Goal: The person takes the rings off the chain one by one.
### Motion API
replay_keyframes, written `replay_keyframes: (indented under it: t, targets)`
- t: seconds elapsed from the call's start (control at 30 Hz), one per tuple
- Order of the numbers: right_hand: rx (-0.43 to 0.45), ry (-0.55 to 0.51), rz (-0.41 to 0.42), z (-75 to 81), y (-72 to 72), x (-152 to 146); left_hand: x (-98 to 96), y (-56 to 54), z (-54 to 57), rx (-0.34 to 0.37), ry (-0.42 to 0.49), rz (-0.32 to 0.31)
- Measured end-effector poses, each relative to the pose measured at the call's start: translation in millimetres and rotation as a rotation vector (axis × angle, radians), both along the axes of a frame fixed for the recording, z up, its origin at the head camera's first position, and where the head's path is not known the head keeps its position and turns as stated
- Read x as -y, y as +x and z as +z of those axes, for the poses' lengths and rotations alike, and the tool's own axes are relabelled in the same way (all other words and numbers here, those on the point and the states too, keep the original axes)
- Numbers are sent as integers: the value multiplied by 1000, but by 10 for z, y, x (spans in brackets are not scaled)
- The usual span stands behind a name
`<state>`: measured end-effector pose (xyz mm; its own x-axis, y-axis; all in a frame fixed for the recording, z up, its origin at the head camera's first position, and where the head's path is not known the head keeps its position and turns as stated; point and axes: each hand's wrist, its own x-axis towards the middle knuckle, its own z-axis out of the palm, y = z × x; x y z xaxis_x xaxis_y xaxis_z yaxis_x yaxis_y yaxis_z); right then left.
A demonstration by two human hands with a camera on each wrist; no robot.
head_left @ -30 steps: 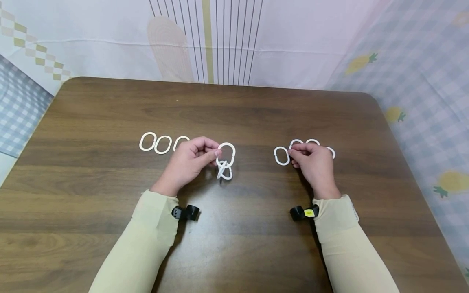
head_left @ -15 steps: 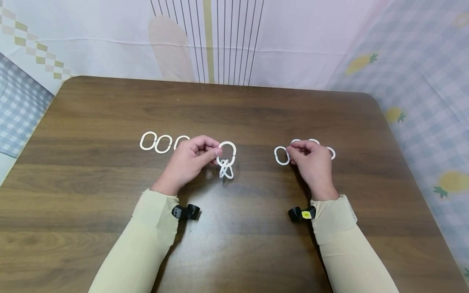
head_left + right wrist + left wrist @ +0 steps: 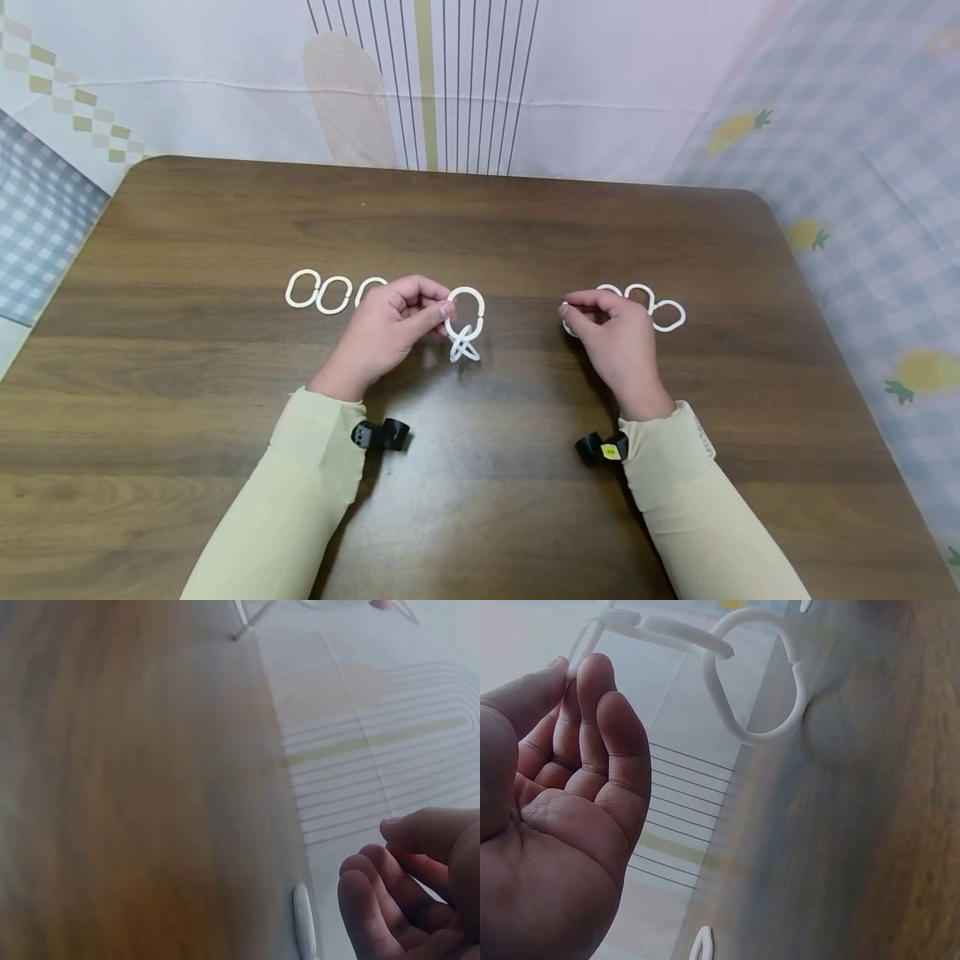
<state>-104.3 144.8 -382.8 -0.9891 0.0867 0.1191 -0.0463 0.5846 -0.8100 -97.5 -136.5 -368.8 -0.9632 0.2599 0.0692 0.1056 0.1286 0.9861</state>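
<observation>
My left hand (image 3: 386, 333) pinches the uppermost of three joined white plastic chain links (image 3: 481, 310) between thumb and fingers. Two lower links (image 3: 798, 697) hang from it above the table. In the head view my right hand (image 3: 618, 346) is low over the right-hand links, its fingertips at the leftmost link (image 3: 569, 330), which it mostly hides. The right wrist view shows the fingers loosely bent with nothing visible between them; a link (image 3: 304, 922) lies on the table beyond.
Left of my left hand, loose white links (image 3: 333, 296) lie in a row on the brown wooden table (image 3: 480, 517), one partly covered by the hand. More links (image 3: 669, 316) lie behind and right of my right hand. A patterned cloth (image 3: 600, 83) hangs behind the table.
My right hand has moved left, from the links at the right to the leftmost one, uncovering the rightmost link. The left hand stays nearly still while its lower links swing slightly.
</observation>
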Motion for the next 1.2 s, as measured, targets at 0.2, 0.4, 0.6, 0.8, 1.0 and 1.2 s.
replay_keyframes:
  t: [0.2, 0.4, 0.6, 0.8, 1.0, 1.2]
  targets:
    - [-24, 20, 65, 18, 65, 92, -21, 4, 21, -3, 11, -12]
    - [-72, 24, 142, 35, 154, 204, -56, 11, 36, -6, 15, -21]
    - [-108, 3, 218, 45, 231, 305, -95, 19, 51, -5, 4, -41]
    - [-60, -122, 323, 32, 286, 399, -139, 27, 53, -5, 17, -70]
    - [-7, -246, 400, 28, 344, 468, -156, 36, 54, -14, 17, -73]
    - [14, -336, 424, 5, 379, 541, -167, 53, 68, -14, 31, -77]
